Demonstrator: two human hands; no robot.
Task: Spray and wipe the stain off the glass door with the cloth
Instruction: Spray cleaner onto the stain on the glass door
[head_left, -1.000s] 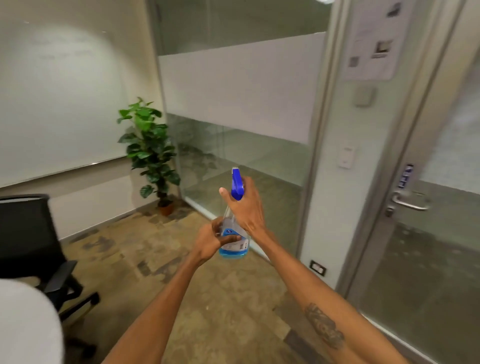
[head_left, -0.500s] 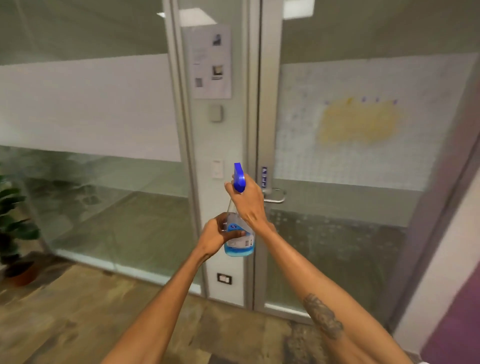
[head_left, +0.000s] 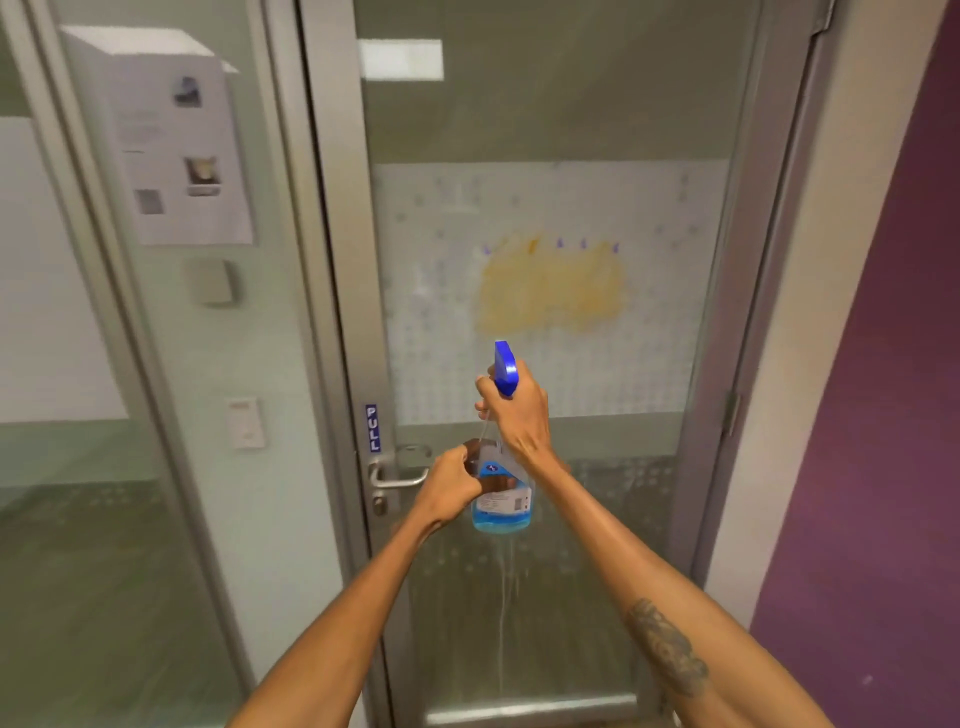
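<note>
A yellow smeared stain (head_left: 553, 291) sits on the frosted band of the glass door (head_left: 545, 104), straight ahead. Just below it I hold a clear spray bottle (head_left: 503, 504) with blue liquid and a blue trigger head, upright, nozzle toward the door. My right hand (head_left: 519, 415) grips the bottle's neck and trigger. My left hand (head_left: 451, 486) clasps the bottle's body from the left. No cloth is in view.
The door has a metal lever handle (head_left: 397, 480) and a blue PULL label (head_left: 372, 428) on its left frame. A glass panel with a paper notice (head_left: 179, 150) stands to the left. A purple wall (head_left: 893, 364) borders the right.
My view has swung right and closer, from the plant corner to facing the door. The stain now sits centred above the bottle. Both hands keep the same hold on the bottle.
</note>
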